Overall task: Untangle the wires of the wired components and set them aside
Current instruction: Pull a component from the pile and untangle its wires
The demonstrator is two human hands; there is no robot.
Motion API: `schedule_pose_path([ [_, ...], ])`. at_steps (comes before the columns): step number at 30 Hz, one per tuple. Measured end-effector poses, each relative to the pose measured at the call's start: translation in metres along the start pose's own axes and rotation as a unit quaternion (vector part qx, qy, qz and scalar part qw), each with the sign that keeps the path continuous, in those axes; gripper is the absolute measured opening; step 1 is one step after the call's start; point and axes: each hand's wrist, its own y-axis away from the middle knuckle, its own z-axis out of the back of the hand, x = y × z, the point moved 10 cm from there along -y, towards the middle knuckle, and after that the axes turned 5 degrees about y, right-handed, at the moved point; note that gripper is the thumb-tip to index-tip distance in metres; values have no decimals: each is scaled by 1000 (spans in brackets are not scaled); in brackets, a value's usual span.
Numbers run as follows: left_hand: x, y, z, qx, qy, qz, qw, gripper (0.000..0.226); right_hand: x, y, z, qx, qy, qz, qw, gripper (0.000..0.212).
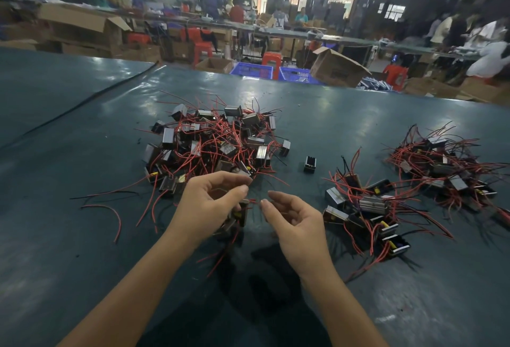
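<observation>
A tangled heap of small metal-cased components with red and black wires (218,142) lies on the dark green table (82,153), just beyond my hands. My left hand (212,203) holds one wired component (241,214) low in its fingers, and its thumb and forefinger pinch a thin red wire (252,201). My right hand (292,222) hovers close to the right, fingers curled and apart, its fingertips near that wire; I cannot tell whether it touches. Red wires hang down below the held component.
Two looser groups of wired components lie at the right (367,211) and far right (447,170). A single component (309,164) stands alone between heaps. Beyond the table's far edge are cardboard boxes (338,66), blue crates (252,70), red stools and people at benches.
</observation>
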Motion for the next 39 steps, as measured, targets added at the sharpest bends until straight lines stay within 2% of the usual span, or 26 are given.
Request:
schedule_pose_path([
  [3,-3,1,-4,18,-16,-17,1000,14,-6,2,0,-22,-31,-25,999,12],
  [8,-1,1,-5,22,-1,-2,1000,3,2,3,11,-62,-87,0,994,15],
  [11,1,1,-2,10,53,19,998,11,14,4,17,-76,-126,37,988,19],
  [14,2,0,-3,23,46,24,998,4,24,4,25,-88,-163,70,980,25],
  [16,0,1,-6,42,27,17,999,9,24,3,28,-97,-180,66,977,27],
  [19,-5,-1,-2,29,40,-4,999,11,16,2,33,-120,-174,44,976,25],
  [21,-10,1,-5,57,119,-5,991,15,10,1,36,-135,-165,30,977,23],
  [23,-19,5,-13,121,264,7,957,21,5,0,38,-144,-151,20,978,22],
  [25,-29,6,-7,113,335,-16,935,25,1,-1,40,-149,-138,16,979,21],
  [26,-31,3,4,74,309,-44,947,23,0,-2,41,-152,-131,14,980,21],
  [28,-38,1,24,-5,133,-116,984,15,-4,-2,42,-158,-125,8,979,21],
  [29,-40,1,25,-5,43,-135,990,16,-6,-3,43,-160,-127,4,979,21],
  [31,-31,0,12,74,-57,-100,991,29,-9,-3,42,-161,-130,-2,978,19],
  [33,-12,4,-2,167,-129,-32,977,40,-9,-3,41,-155,-130,-4,979,16],
  [34,-6,5,-4,185,-166,-17,968,41,-9,-3,40,-152,-129,-1,980,14],
  [36,-2,1,1,169,-176,-1,970,30,-6,-3,39,-149,-119,8,982,10],
  [39,0,-5,11,113,-120,13,986,16,-2,-4,37,-143,-102,20,984,9],
])
